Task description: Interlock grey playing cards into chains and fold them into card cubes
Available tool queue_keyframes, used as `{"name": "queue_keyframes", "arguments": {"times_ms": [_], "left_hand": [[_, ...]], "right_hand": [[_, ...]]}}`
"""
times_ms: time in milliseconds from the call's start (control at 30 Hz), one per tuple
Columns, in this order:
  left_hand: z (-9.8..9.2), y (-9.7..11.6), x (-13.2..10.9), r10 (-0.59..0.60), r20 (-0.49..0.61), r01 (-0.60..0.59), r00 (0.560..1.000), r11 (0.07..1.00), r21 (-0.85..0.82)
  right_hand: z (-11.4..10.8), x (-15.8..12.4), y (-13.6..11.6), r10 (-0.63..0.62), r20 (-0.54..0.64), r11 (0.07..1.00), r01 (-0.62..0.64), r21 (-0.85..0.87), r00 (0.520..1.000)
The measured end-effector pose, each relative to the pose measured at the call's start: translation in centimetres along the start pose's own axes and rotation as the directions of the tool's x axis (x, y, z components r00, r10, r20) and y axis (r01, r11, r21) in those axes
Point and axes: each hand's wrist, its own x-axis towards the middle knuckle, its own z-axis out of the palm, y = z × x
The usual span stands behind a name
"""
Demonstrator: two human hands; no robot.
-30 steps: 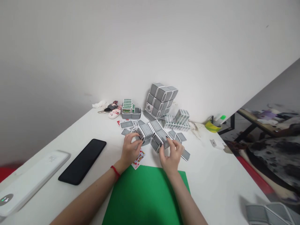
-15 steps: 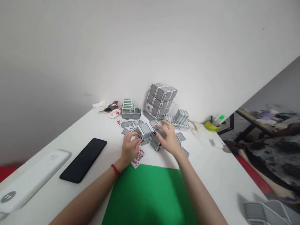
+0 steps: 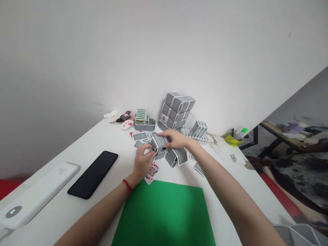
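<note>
Head view of a white table (image 3: pixel 238 184). The folded-card assembly (image 3: pixel 176 155), a chain of grey-backed card blocks, lies in the middle of the table just beyond the green mat (image 3: pixel 164 215). The left hand (image 3: pixel 143 163) is narrowed, thumb and fingers closed on the assembly's near-left block, in the same place as a second ago. The right hand (image 3: pixel 177 138) is the one that has changed: a second ago it pinched the near-right end of the chain, and it now reaches across the top, fingers laid on the far-left block. Whether it grips a card there cannot be told. The right-hand blocks now stand uncovered and untouched, so attention appears to have shifted to the upper left joint while the left hand steadies. Legible writing: none. A face-up court card (image 3: pixel 151 172) beside the left wrist shows red figures, its index too small to read. The stacked card cubes (image 3: pixel 177 110) by the wall, the black phone (image 3: pixel 93 174) and the white device (image 3: pixel 36 194) bear no readable label.
</note>
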Motion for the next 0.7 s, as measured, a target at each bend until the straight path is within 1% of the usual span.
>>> {"name": "queue_keyframes", "arguments": {"times_ms": [133,233,367,533,633,700], "left_hand": [[0.0,0.0,0.0,-0.024,-0.016,0.024,1.0,1.0,-0.012],[0.1,-0.1,-0.1,-0.053,-0.016,0.052,0.998,0.998,-0.027],[0.1,-0.2,-0.2,-0.07,-0.004,0.07,0.998,0.996,-0.046],[0.0,-0.3,-0.3,-0.128,0.036,0.13,0.991,0.99,-0.053],[0.3,-0.7,-0.6,-0.168,0.064,0.172,0.984,0.983,-0.069],[0.6,-1.0,-0.8,-0.193,0.103,0.201,0.976,0.976,-0.082]], "right_hand": [[-0.1,-0.4,-0.1,-0.025,-0.043,1.0,0.024,-0.016,0.999],[-0.1,-0.9,-0.3,-0.012,-0.068,0.999,0.01,-0.036,0.998],[-0.1,-1.1,-0.4,0.016,-0.067,0.998,-0.02,-0.062,0.998],[0.2,-0.8,-0.3,0.029,-0.057,0.996,-0.034,-0.087,0.998],[0.3,-0.7,-0.2,0.027,-0.063,0.995,-0.033,-0.096,0.998],[0.3,-0.7,-0.3,0.024,-0.067,0.994,-0.031,-0.105,0.997]]}}
